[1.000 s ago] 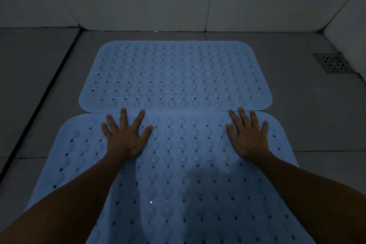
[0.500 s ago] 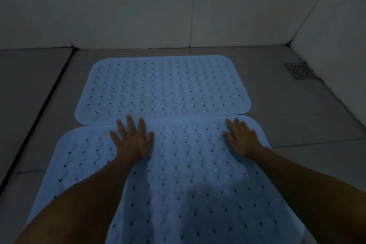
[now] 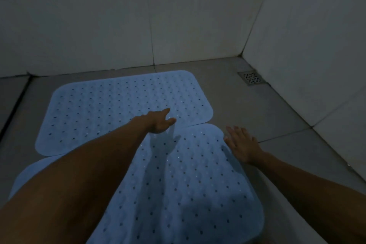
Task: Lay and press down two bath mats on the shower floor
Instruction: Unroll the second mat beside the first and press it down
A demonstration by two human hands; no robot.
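On the grey tiled shower floor (image 3: 247, 109) lay two pale blue perforated rubber mats (image 3: 122, 109); the left hand (image 3: 161, 123) hovered open-fingered, the right hand (image 3: 242, 145) spread at the nearer mat's (image 3: 188, 194) corner.

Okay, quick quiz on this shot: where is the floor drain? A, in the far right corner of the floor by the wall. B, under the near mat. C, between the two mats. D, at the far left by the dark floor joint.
A: the floor drain sits uncovered on the grey floor at the far right, next to the right wall, beyond the far mat and clear of the near mat.
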